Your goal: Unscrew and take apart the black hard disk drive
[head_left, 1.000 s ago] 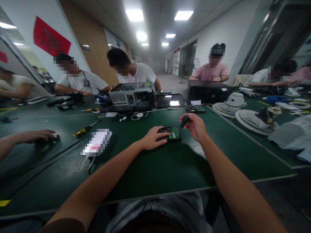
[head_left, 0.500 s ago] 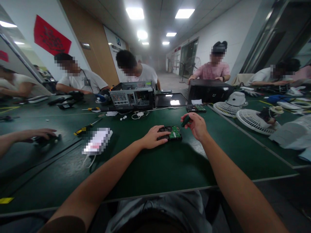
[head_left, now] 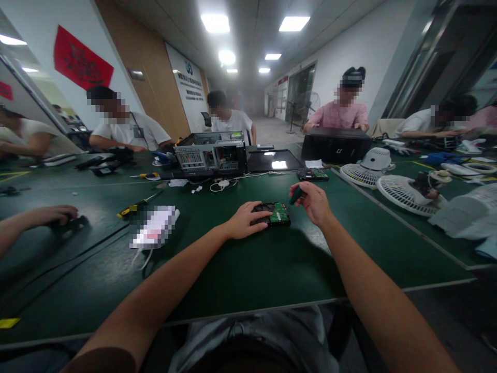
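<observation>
A hard drive lies on the green table with its green circuit board facing up. My left hand grips its left part, fingers across the top and thumb along the near edge. Just right of the drive, my right hand is closed around the dark green handle of a screwdriver. The handle tilts down toward the drive's right end. Its thin shaft is too faint to make out, so I cannot tell whether the tip touches the drive.
Behind stand an open computer case, a flat dark screen and another drive. A yellow-black screwdriver and a phone lie left. White fan parts sit right. A co-worker's hand rests at far left.
My hands and the drive stay nearly where they were. Across the table one person has leaned back, and the black case at the right has shifted slightly.
</observation>
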`<state>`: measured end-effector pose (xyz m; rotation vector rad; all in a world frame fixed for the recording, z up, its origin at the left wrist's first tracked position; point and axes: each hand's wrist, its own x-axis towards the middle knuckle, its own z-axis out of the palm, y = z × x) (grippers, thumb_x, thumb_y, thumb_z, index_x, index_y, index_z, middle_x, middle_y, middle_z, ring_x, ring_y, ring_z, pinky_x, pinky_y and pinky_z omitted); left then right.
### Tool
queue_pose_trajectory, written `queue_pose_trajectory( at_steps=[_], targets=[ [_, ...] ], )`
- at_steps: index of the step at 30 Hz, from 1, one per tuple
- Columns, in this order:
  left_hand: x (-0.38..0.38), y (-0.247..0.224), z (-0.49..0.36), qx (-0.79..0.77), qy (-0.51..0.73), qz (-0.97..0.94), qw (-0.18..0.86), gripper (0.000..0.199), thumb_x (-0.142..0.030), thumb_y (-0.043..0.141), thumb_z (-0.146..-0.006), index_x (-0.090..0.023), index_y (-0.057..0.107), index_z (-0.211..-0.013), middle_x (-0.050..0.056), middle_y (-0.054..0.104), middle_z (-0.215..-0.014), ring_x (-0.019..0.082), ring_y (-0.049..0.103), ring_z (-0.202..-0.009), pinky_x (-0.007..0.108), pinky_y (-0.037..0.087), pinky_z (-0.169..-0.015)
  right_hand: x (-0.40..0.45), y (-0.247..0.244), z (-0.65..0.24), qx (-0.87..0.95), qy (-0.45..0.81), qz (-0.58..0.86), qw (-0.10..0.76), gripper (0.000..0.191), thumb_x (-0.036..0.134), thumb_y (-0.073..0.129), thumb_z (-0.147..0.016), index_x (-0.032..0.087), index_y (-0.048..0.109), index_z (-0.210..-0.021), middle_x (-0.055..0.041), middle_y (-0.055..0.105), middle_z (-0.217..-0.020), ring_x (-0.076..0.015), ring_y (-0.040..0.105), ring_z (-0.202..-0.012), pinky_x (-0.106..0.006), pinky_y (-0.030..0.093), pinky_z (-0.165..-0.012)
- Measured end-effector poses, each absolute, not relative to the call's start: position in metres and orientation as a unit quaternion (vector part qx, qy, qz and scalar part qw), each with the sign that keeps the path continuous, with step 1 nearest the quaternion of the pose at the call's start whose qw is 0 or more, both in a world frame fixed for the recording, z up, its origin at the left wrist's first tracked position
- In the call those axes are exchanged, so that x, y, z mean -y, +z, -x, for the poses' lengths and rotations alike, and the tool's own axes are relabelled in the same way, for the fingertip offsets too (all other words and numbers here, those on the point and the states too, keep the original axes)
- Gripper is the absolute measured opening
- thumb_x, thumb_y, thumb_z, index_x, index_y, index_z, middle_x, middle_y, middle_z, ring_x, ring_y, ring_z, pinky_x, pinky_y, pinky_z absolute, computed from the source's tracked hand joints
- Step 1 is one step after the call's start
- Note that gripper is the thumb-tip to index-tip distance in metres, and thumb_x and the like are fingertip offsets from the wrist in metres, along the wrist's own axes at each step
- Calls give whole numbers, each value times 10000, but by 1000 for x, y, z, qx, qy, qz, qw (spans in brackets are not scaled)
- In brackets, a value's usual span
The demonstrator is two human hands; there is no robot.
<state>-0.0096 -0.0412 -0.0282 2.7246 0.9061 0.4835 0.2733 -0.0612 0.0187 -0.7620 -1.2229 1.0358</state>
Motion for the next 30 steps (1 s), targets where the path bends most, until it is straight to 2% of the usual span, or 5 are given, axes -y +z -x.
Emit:
queue_pose_trajectory(
  at_steps=[6,10,16,24,30],
  targets=[
    [41,-28,10,-311,163,-928,125,520,-621,502,-1005,-462,494,-1500,33,284,-1646,372,334,-1460,623,293,-1198,61,18,-274,528,461,340,627,254,468,672,-861,218,708,-834,-74,753,-902,-220,711,-793,-263,440,-474],
    [40,-29,10,-314,162,-928,122,520,-613,509,-1006,-459,492,-1502,37,288,-1642,371,337,-1457,625,298,-1194,61,18,-274,527,467,333,627,235,452,662,-863,218,679,-845,-59,745,-853,-198,697,-732,-254,426,-462],
    [42,-27,9,-305,167,-931,113,503,-589,512,-1013,-447,504,-1496,43,295,-1639,364,344,-1454,609,294,-1201,61,17,-274,530,471,321,628,239,452,666,-869,224,708,-925,-24,700,-796,-175,678,-705,-230,391,-442],
    [42,-28,9,-303,167,-932,110,507,-582,517,-1013,-441,503,-1500,48,292,-1639,366,334,-1464,610,282,-1209,62,16,-274,530,471,327,625,238,441,698,-864,206,718,-831,-39,700,-803,-172,669,-714,-228,395,-438],
    [41,-28,9,-305,168,-931,112,506,-583,523,-1010,-449,502,-1498,42,292,-1643,371,349,-1452,616,297,-1198,61,17,-272,503,496,322,630,358,536,624,-893,194,715,-844,-62,714,-822,-189,685,-729,-240,395,-430]
  ],
)
